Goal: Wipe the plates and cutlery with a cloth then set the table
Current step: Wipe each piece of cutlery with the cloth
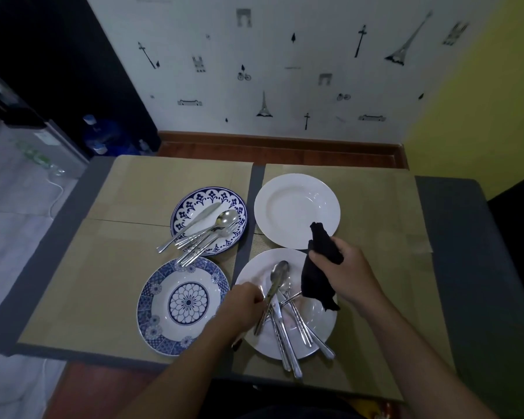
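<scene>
Placemats (118,282) on table (454,222), patterned wall (285,55), left grip (242,306) pinches spoon (278,275), right grip (345,267) clutches cloth (315,279)

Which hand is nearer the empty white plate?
Right. The right hand, gripping a black cloth, is beside the empty white plate; the left hand, farther back, holds a spoon over the nearer white plate.

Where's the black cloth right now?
Head view, right of centre: the right hand grips the black cloth above the near white plate of cutlery, beside the empty white plate.
</scene>
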The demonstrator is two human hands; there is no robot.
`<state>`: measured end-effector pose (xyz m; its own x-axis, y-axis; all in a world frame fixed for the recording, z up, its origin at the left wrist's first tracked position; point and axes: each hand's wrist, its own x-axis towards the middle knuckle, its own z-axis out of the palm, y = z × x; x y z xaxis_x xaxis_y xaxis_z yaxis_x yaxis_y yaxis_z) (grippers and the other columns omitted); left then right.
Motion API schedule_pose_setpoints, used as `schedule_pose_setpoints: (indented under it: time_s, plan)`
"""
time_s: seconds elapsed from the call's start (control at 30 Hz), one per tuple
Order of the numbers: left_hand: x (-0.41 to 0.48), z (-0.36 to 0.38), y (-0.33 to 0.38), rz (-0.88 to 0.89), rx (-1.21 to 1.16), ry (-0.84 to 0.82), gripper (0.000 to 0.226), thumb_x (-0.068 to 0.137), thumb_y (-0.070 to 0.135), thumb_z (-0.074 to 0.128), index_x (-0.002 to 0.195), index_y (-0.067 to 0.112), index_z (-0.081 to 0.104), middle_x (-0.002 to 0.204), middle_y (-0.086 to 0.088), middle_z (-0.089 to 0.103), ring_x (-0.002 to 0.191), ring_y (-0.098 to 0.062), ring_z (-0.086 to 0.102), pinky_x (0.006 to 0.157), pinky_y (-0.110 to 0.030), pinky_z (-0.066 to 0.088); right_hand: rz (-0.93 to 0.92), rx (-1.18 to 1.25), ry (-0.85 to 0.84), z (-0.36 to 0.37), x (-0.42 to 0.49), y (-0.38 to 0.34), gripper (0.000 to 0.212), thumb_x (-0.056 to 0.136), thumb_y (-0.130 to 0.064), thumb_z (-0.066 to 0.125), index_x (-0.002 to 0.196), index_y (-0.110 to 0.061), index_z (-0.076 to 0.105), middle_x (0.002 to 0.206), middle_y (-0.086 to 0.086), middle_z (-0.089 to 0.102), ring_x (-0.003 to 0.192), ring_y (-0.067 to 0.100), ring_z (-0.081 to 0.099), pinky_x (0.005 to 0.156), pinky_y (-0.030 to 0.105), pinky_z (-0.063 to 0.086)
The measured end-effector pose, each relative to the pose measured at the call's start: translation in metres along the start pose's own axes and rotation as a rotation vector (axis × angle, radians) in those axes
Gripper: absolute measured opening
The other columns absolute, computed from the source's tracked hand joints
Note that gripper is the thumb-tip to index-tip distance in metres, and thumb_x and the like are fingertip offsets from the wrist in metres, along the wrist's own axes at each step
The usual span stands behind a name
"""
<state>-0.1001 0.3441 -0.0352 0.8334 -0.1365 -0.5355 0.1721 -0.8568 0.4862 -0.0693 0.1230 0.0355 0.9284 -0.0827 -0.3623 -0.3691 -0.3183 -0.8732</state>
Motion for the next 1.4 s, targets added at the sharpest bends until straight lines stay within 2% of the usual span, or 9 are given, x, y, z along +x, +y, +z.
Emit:
schedule_pose_setpoints:
  time_s: [0.1,0.27,0.43,0.67,0.87,1.03,1.17,1.27,1.4]
  plan:
    - [0.000,-0.006,0.000,0.030,-0.162,0.009,0.023,0.093,0.018,0.061,0.078,0.010,0.076,0.072,-0.006,0.073,0.069,-0.021,0.070,0.069,-0.035,0.059,-0.004,-0.002,-0.016,0.003,-0.003,0.000,0.007,0.092,-0.028,0.074,0.099,-0.030,0.073,0.089,-0.008,0.076,0.089,0.012,0.072,0.078,0.033,0.056]
    - [-0.008,-0.028,0.027,0.080,-0.419,0.114,0.015,0.094,0.015,0.067,0.087,0.009,0.079,0.077,-0.005,0.076,0.060,0.002,0.065,0.058,-0.010,0.045,-0.068,-0.006,0.105,0.015,-0.008,-0.010,0.010,0.093,-0.026,0.074,0.103,-0.027,0.073,0.090,-0.011,0.075,0.085,0.004,0.070,0.067,0.020,0.049]
    - [-0.011,-0.040,0.051,0.113,-0.786,0.114,0.016,0.097,0.008,0.062,0.092,0.001,0.076,0.070,-0.015,0.071,0.057,-0.020,0.067,0.056,-0.025,0.051,-0.123,-0.063,-0.092,0.032,-0.012,-0.019,0.037,0.091,-0.014,0.068,0.125,-0.027,0.072,0.110,-0.011,0.072,0.096,0.002,0.067,0.073,0.013,0.049]
    - [-0.013,-0.056,0.066,0.174,-0.894,0.116,0.021,0.095,-0.004,0.053,0.087,-0.004,0.073,0.065,-0.013,0.067,0.057,-0.022,0.059,0.059,-0.031,0.051,-0.068,0.187,-0.168,0.033,-0.010,-0.028,0.026,0.099,-0.010,0.065,0.125,-0.011,0.072,0.131,-0.002,0.048,0.088,-0.019,0.062,0.071,0.007,0.051]
    - [-0.012,-0.060,0.070,0.194,-0.937,0.094,0.018,0.095,0.000,0.057,0.091,-0.003,0.075,0.069,-0.014,0.068,0.059,-0.022,0.063,0.064,-0.034,0.055,-0.108,0.188,-0.049,0.032,-0.002,-0.032,0.036,0.086,-0.016,0.082,0.118,-0.026,0.070,0.116,0.001,0.067,0.093,0.008,0.073,0.077,0.032,0.064]
    - [-0.014,-0.062,0.074,0.195,-0.948,0.057,0.014,0.096,0.004,0.063,0.100,-0.002,0.074,0.071,-0.010,0.070,0.061,-0.017,0.067,0.063,-0.029,0.056,-0.001,0.295,0.193,0.034,0.009,-0.041,0.034,0.091,-0.020,0.074,0.118,-0.028,0.055,0.107,0.002,0.074,0.093,0.016,0.075,0.089,0.049,0.061]
    - [-0.013,-0.066,0.076,0.175,-0.993,0.106,0.013,0.096,0.004,0.063,0.095,0.001,0.075,0.069,-0.013,0.069,0.063,-0.024,0.066,0.072,-0.049,0.058,0.096,0.454,0.070,0.030,0.010,-0.050,0.051,0.085,-0.011,0.082,0.127,-0.018,0.053,0.107,0.003,0.076,0.088,0.017,0.076,0.072,0.032,0.063]
    - [-0.012,-0.069,0.077,0.176,-0.985,0.092,0.015,0.096,0.001,0.060,0.092,0.003,0.074,0.069,-0.015,0.069,0.061,-0.024,0.066,0.067,-0.042,0.058,0.090,0.458,-0.010,0.027,0.010,-0.054,0.031,0.083,-0.003,0.082,0.111,0.001,0.070,0.094,0.012,0.079,0.081,0.026,0.077,0.064,0.030,0.062]
    - [-0.015,-0.074,0.079,0.196,-0.966,0.046,0.010,0.094,0.006,0.066,0.096,0.002,0.075,0.076,-0.017,0.071,0.064,-0.024,0.069,0.071,-0.042,0.060,0.074,0.538,0.139,0.022,0.018,-0.059,0.006,0.091,-0.009,0.076,0.096,-0.005,0.075,0.091,0.014,0.079,0.086,0.031,0.078,0.075,0.043,0.064]
